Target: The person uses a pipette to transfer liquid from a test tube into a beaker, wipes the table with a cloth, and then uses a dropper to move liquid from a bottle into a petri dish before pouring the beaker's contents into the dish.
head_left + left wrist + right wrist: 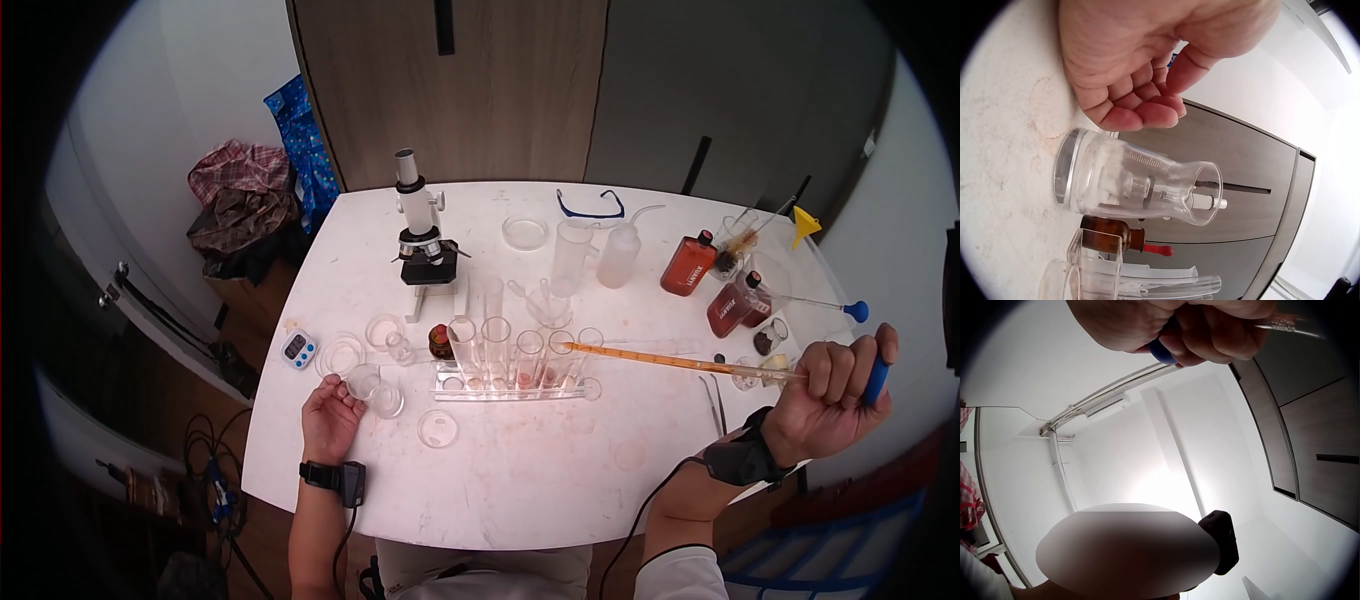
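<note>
My right hand (825, 390) is raised at the right side of the table. It grips a glass pipette (660, 358) with a blue rubber bulb (877, 382). Orange liquid fills much of the pipette, which lies nearly level, its thin end over the test tubes (496, 350). These stand in a clear rack (510, 395), several with a little reddish matter low down. On the left, my left hand (332, 415) rests palm up, fingers loosely curled around nothing. Right beside its fingertips stands a clear graduated flask (1141, 178) with a narrowed neck.
Behind the rack stand a microscope (430, 240), a brown dropper bottle (440, 342), a mortar (548, 308) and a wash bottle (619, 258). Red-brown bottles (688, 265) sit at the right, with tweezers (713, 405) nearer. A timer (298, 349) and petri dishes (438, 428) lie at the left and front.
</note>
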`<state>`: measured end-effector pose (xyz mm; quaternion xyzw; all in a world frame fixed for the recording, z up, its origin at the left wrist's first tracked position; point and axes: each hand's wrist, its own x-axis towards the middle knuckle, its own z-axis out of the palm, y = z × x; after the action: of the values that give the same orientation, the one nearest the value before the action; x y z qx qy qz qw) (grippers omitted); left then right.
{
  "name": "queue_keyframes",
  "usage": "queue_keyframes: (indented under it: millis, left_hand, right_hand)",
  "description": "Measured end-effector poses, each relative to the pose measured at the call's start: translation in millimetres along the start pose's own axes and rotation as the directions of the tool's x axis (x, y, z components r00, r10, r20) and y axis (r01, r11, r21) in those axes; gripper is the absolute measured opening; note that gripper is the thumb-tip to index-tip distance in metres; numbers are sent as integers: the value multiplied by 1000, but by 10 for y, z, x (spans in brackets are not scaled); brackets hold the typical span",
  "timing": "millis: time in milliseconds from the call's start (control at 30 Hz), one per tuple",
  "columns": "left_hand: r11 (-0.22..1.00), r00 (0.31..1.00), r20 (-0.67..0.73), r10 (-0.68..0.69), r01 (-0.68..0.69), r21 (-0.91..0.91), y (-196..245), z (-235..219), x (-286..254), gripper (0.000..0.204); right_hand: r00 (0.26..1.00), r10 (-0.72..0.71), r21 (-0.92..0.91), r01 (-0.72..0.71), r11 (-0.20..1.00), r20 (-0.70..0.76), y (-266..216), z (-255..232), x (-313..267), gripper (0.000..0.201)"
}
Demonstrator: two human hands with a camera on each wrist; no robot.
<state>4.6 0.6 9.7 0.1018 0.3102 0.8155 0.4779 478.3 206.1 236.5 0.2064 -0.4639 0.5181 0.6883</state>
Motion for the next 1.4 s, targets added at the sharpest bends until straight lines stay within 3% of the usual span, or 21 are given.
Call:
queue_keyframes:
  millis: [1400]
  left_hand:
    - [1000, 1000, -3, 6, -6, -7, -5, 3, -17, 8]
  right_hand:
    - [1000, -25, -33, 26, 999, 4, 25, 19, -40, 21]
